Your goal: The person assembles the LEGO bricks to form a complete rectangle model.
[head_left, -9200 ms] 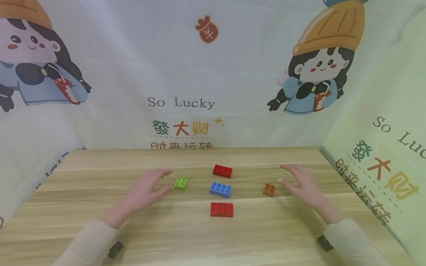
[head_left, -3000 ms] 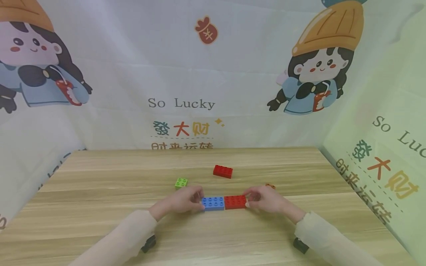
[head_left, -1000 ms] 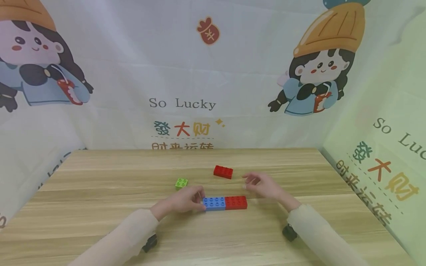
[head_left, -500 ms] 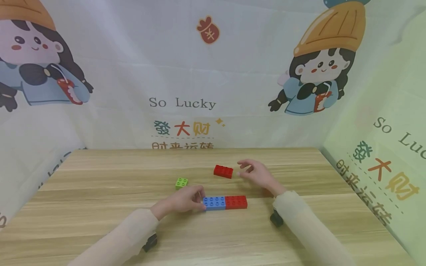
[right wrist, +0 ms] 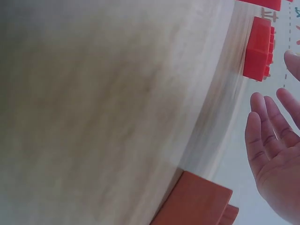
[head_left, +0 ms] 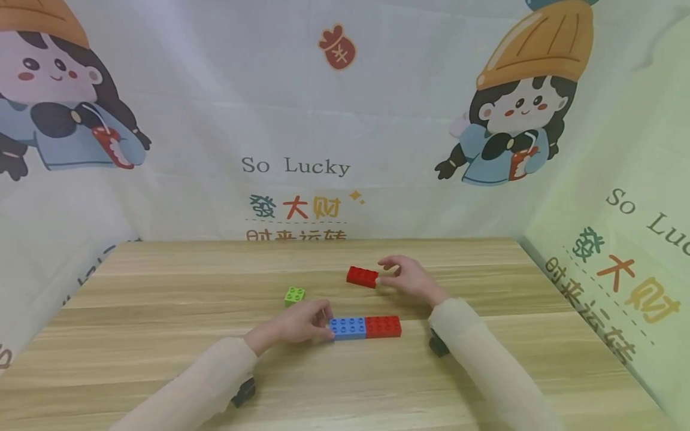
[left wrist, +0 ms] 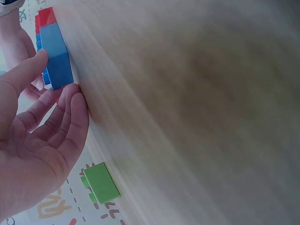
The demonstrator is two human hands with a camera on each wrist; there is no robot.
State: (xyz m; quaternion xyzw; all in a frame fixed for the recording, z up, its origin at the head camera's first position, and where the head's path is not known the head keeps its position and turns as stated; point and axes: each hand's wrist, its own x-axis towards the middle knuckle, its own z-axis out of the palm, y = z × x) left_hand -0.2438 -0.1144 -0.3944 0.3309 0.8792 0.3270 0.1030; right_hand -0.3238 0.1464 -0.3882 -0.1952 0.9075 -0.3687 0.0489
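Right hand nearer rear red brick, spread, empty; left hand pinching blue brick.

Two red bricks, one blue brick, one green brick and one brown brick, which makes five; one desk under them; two hands, two pale sleeves and two little black things by the wrists; two drawn girls and one drawn red bag on the cloth.
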